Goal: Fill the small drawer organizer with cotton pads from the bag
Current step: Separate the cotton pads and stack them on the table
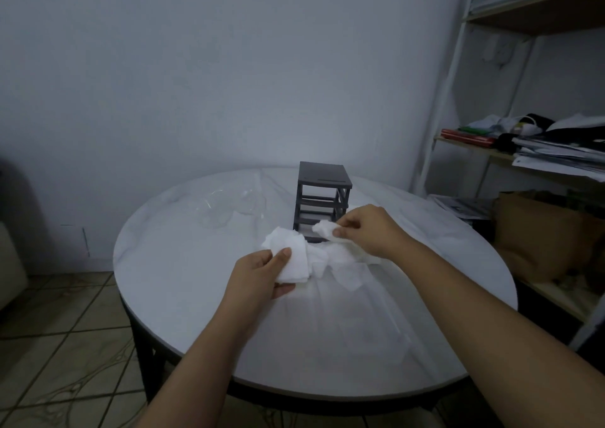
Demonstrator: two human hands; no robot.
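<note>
Left hand [260,275] grips stacked white cotton pads [289,254]; right hand [368,231] pinches one pad [325,230] before the upright dark grey drawer organizer [322,185].

A round, white marble-look table [183,280] is seen in dim light, backed by a bare pale wall [229,67] at 12 o'clock. Beige floor tiles [65,345] are laid at 8 o'clock; a white-framed shelving unit [448,93] at 3 o'clock is stacked with papers [556,155].
</note>
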